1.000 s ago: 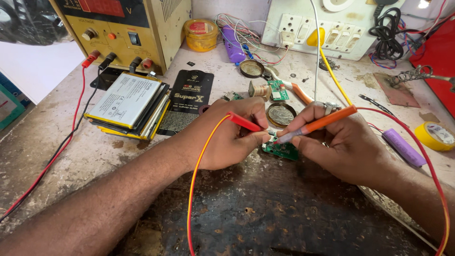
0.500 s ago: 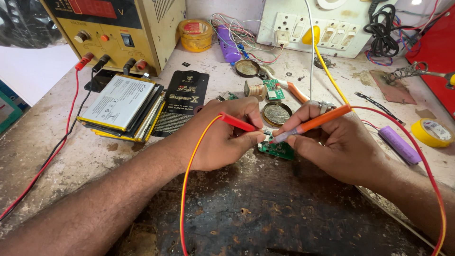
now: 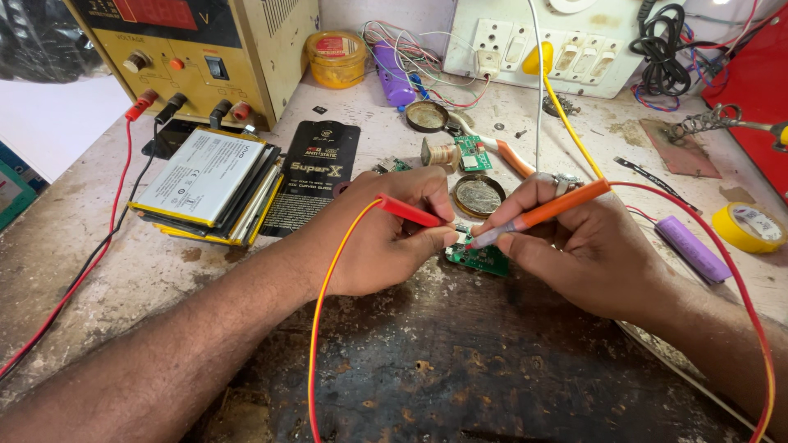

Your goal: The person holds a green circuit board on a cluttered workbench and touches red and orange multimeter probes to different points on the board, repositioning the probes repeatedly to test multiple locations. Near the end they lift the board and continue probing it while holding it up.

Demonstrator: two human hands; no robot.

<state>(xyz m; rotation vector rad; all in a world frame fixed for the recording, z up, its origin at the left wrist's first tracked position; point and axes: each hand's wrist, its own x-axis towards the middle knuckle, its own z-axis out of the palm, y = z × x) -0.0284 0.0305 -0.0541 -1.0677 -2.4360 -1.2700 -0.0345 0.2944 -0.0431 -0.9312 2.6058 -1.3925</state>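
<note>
A scarred, stained repair bench (image 3: 98,271) crowded with gear: a yellow power supply (image 3: 205,49) at the back, a stack of flat phone batteries (image 3: 205,184) to your left, a white switchboard (image 3: 566,41) behind. At centre, your left hand (image 3: 386,238) is clenched around a red probe (image 3: 414,213), its yellow-orange lead (image 3: 324,303) trailing toward you. Your right hand (image 3: 591,254) grips an orange probe (image 3: 546,215) like a pen. Both tips meet on the small green circuit board (image 3: 484,258), which lies on the bench just beneath your fingers, partly hidden by them. You appear to be mid-test, probing 2 contacts on the board. The next move would seem to call for steady tips and no slip onto neighbouring pads. A purple cell (image 3: 694,248) and a roll of yellow tape (image 3: 751,227) rest to your right.
</note>
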